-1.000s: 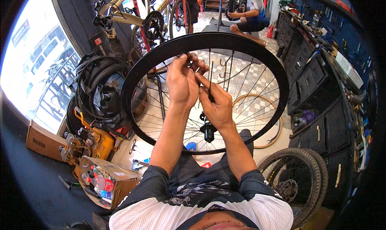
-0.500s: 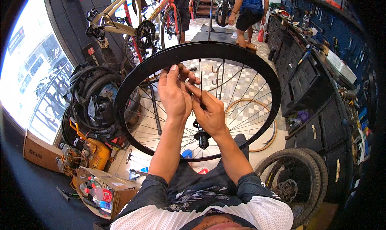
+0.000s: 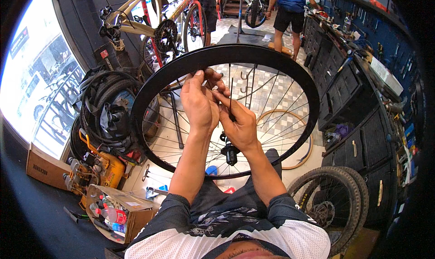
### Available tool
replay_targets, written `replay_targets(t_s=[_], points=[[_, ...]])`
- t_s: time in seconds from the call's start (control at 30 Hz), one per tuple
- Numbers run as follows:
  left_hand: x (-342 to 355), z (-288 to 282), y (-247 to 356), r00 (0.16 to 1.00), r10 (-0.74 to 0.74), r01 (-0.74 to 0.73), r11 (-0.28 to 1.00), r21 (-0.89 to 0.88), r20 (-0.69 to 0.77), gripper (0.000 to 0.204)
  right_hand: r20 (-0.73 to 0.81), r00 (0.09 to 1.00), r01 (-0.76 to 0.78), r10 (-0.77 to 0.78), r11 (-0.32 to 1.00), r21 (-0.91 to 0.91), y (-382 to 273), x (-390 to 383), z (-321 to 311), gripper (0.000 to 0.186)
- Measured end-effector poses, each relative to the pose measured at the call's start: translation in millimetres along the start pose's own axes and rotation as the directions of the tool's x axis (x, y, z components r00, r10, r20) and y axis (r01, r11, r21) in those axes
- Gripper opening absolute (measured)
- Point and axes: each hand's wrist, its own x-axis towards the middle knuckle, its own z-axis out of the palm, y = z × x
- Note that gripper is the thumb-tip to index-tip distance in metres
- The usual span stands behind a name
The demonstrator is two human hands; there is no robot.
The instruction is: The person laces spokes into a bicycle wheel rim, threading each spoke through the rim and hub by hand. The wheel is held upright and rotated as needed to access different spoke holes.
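Note:
A bicycle wheel with a deep black rim [image 3: 253, 54] and thin dark spokes stands tilted in front of me, its lower edge close to my lap. Its black hub [image 3: 230, 155] shows below my hands. My left hand [image 3: 201, 103] reaches inside the rim near its upper left. The bent fingers are pinched together, and what lies between them is too small to make out. Just right of it, my right hand [image 3: 240, 125] is closed around a dark spoke [image 3: 232, 93], which sticks up past the fingers. The fingertips of both hands nearly meet.
Coiled tyres [image 3: 106, 96], a yellow compressor [image 3: 104, 168] and a carton of bottles [image 3: 131, 213] crowd the left. Dark drawers [image 3: 358, 146] line the right, with knobby-tyred wheels [image 3: 326, 191] in front. A person [image 3: 290, 14] stands by the bench; bikes [image 3: 167, 28] stand far left.
The wheel and both hands have shifted slightly to the right in the picture, keeping nearly the same grip. The person at the back has moved right, to the bench.

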Motion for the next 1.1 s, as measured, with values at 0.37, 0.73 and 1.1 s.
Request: replay_targets(t_s=[0.37, 0.73, 1.1], points=[[-1.8, 4.0, 2.1, 0.999, 0.022, -0.022, 1.000, 0.006, -0.027, 0.016, 0.070, 0.992, -0.101, 0.102, 0.995, -0.023, -7.2, 0.5, -5.0, 0.036], [-2.5, 9.6, 5.7, 0.999, -0.029, 0.029, 1.000, 0.000, -0.045, 0.015, 0.025, 0.999, -0.033, 0.033, 0.999, 0.000, -2.8, 1.8, -3.3, 0.037], [0.9, 2.2, 5.4, 0.998, -0.047, 0.046, 0.999, 0.017, 0.048, 0.018, 0.026, 0.999, -0.047, 0.047, 0.999, -0.001, -8.2, 4.9, -3.7, 0.036]])
